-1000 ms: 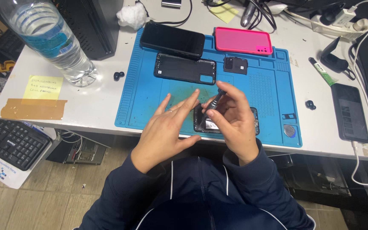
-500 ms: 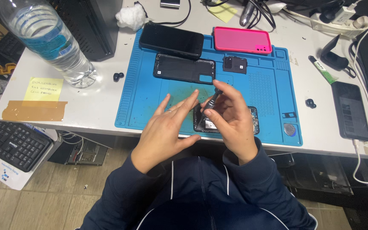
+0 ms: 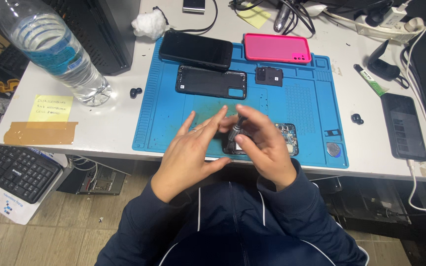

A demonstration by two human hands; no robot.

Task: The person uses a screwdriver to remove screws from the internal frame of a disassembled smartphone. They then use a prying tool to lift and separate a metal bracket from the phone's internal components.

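Low centre: gripping a slim grey knurled screwdriver [image 3: 233, 132] upright in the right hand [image 3: 265, 148], tip over the opened black phone with bare circuitry [image 3: 284, 140] on the blue silicone mat [image 3: 168, 118]. Bracing with the open, empty left hand [image 3: 191, 150]. Keeping the driver vertical, pressing lightly. Farther up: lying flat, a black plastic back cover [image 3: 211, 82], a pink case [image 3: 276, 48].

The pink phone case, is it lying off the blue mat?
No, the pink phone case lies on the blue mat, at its far edge.

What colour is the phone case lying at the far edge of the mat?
Bright pink case, on the blue mat; clearest in the head view.
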